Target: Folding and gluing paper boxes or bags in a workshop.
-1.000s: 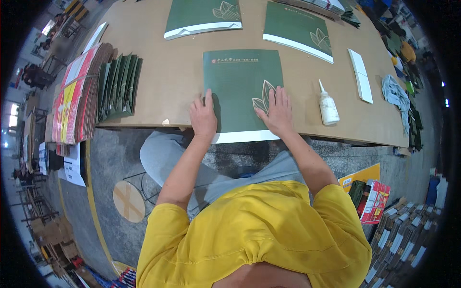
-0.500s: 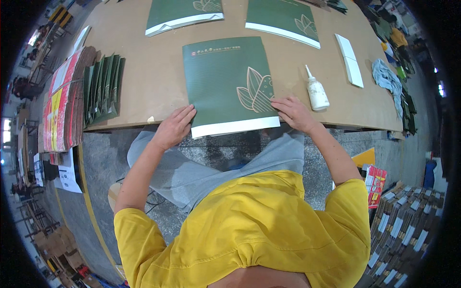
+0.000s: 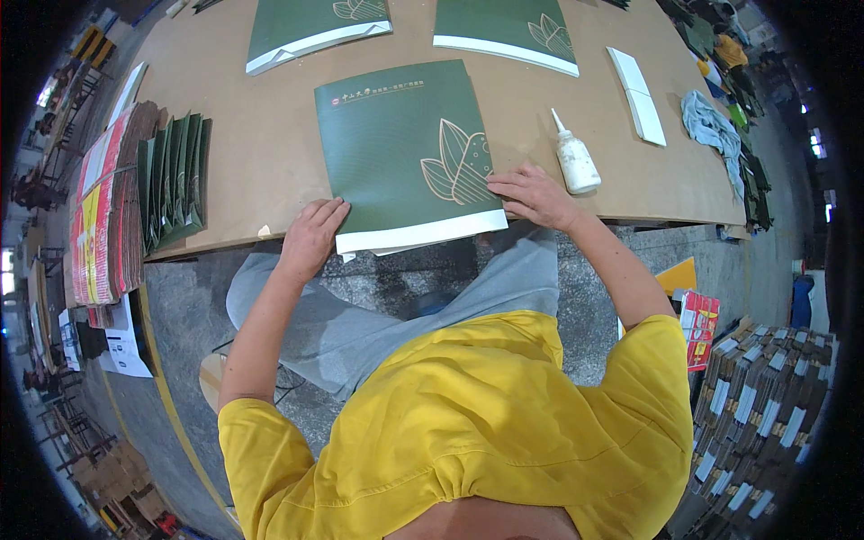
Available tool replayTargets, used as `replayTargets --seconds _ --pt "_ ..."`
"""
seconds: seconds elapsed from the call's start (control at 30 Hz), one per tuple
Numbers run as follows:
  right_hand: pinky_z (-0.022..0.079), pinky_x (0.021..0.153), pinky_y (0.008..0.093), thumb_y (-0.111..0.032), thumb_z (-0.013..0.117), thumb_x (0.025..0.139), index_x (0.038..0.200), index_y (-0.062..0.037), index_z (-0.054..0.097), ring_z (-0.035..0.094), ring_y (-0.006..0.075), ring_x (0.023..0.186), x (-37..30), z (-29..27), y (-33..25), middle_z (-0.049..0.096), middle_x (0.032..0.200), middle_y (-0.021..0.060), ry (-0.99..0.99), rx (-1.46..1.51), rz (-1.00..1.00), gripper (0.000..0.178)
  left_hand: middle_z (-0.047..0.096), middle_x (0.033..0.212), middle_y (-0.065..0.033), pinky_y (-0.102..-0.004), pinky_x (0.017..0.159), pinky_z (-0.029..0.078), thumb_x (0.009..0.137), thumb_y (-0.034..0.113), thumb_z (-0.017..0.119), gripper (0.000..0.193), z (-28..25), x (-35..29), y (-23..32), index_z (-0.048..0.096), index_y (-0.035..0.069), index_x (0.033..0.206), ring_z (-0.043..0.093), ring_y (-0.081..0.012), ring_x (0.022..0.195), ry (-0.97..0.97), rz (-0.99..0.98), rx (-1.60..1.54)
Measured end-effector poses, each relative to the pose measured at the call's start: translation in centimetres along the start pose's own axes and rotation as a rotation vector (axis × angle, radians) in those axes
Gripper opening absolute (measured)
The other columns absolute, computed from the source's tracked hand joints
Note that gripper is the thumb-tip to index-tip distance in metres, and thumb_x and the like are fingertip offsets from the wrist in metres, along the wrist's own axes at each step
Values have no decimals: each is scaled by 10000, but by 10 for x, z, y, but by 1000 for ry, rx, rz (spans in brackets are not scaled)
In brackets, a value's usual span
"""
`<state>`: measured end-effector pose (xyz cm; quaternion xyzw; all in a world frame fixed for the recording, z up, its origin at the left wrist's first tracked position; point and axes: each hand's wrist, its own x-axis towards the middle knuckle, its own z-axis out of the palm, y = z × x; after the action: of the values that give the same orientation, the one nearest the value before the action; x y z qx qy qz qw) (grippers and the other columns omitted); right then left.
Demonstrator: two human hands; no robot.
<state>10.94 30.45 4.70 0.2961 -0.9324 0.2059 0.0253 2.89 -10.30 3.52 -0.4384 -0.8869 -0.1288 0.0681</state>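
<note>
A flat green paper bag with a gold leaf print and a white lower strip lies in front of me, its lower edge reaching past the table's front edge. My left hand holds its lower left side, fingers together on the margin. On the opposite side, my right hand grips the edge beside the leaf print, fingers lying over it. Both thumbs are mostly hidden. A white squeeze bottle with a pointed nozzle stands just beyond my right hand.
Two similar green stacks, left and right, lie farther back on the brown table. Folded green bags and a strapped bundle stand at left. White strips and a light-blue cloth lie at right.
The whole view has shifted, so the table and its things appear a little farther left and higher. Both hands keep their places on the bag's sides.
</note>
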Motion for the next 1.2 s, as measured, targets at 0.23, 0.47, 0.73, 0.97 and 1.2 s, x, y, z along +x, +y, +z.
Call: replayTargets --seconds 0.23,0.47,0.73,0.97,1.2 --pt "395 860 357 -169 557 851 1205 -127 542 513 244 912 -10 10 1 559 1222 23 41 27 37 357 606 1131 -99 -383 914 437 734 22 541 400 5 2 -14 584 51 1131 527 -293 1043 53 -35 -246" --pt "424 772 351 -48 562 715 1106 -66 555 522 238 892 -5 31 -22 582 1060 64 245 -203 -24 391 564 1099 -85 -396 929 402 702 20 557 428 -1 -3 -2 585 58 1127 482 -298 1075 7 -29 -17" --pt "442 786 360 -29 579 650 1060 -53 567 529 254 889 5 8 -24 567 1034 69 122 -197 -93 412 549 1021 -97 -393 911 387 645 13 598 439 3 1 3 573 20 1084 471 -291 1050 -1 -40 17" --pt "478 747 328 -20 571 637 1044 -37 573 551 247 865 1 29 -20 570 1025 82 162 -208 -44 407 530 1062 -107 -395 915 384 632 17 611 492 -3 -1 10 553 -9 1120 452 -285 1085 -66 -12 148" --pt "465 763 343 -23 558 679 1072 -36 574 550 231 964 -7 20 -30 569 1105 79 250 -254 -104 393 484 1120 -119 -400 933 374 662 25 597 535 3 -6 19 514 -19 1189 429 -292 1110 -2 3 223"
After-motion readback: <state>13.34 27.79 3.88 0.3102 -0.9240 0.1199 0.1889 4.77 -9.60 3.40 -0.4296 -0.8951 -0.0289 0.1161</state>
